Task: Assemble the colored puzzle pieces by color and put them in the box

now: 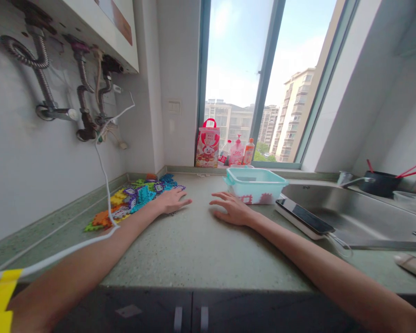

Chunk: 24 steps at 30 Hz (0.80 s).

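Observation:
My left hand (171, 201) rests on the countertop (194, 249) with its fingers stretched out, holding nothing. Beside it, at the wall, lies a pile of colourful toothed plastic building pieces (142, 196) in blue, yellow, orange, green and purple; my forearm hides part of it. My right hand (230, 208) is spread on the counter too, with nothing in it. Just behind that hand stands a turquoise plastic container (256, 185) without a lid on it, and a few reddish pieces show through its near wall.
Right of the container, a phone (303, 216) lies on a white block at the edge of the sink (353, 212). A white cable (104, 171) crosses over my left forearm. Bottles (237, 151) and a pink package (208, 148) stand on the windowsill. A black pot (381, 184) is beyond the sink.

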Each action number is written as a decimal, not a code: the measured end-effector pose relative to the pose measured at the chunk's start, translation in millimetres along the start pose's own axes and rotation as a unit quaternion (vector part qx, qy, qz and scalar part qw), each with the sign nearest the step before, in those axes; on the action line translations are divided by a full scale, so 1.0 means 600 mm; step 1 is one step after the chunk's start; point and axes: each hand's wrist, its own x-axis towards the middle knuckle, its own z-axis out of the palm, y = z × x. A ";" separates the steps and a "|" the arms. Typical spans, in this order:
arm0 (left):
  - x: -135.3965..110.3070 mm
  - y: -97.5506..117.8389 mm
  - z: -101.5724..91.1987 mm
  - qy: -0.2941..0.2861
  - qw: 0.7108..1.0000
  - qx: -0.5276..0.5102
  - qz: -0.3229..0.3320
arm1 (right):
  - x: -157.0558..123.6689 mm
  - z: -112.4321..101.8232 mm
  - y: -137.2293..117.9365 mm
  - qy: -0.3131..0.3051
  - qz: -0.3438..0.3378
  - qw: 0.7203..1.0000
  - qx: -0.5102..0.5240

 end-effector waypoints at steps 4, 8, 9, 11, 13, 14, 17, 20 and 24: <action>0.000 -0.001 -0.002 -0.006 1.000 0.008 0.005 | -0.007 0.012 0.022 -0.044 0.088 0.991 0.086; 0.002 -0.006 -0.004 -0.009 1.000 0.016 0.008 | -0.010 0.021 0.033 -0.043 0.092 0.988 0.119; 0.003 -0.007 -0.005 -0.009 1.000 0.019 0.006 | -0.011 0.023 0.034 -0.042 0.092 0.987 0.122; 0.003 -0.007 -0.007 -0.009 1.000 0.026 0.003 | -0.010 0.026 0.035 -0.046 0.097 0.986 0.123; 0.002 -0.004 -0.010 -0.006 0.999 0.039 0.009 | -0.006 0.029 0.035 -0.049 0.104 0.986 0.119; 0.001 -0.002 -0.012 -0.004 0.999 0.046 0.013 | -0.001 0.031 0.035 -0.049 0.106 0.986 0.116; -0.002 0.009 -0.015 0.021 0.997 0.069 0.024 | 0.024 0.037 0.034 -0.050 0.110 0.988 0.101; -0.007 0.021 -0.023 0.065 0.994 0.084 0.031 | 0.063 0.048 0.033 -0.052 0.136 0.986 0.076; -0.022 0.023 -0.064 0.121 0.990 0.064 0.025 | 0.109 0.062 0.035 -0.035 0.203 0.978 0.042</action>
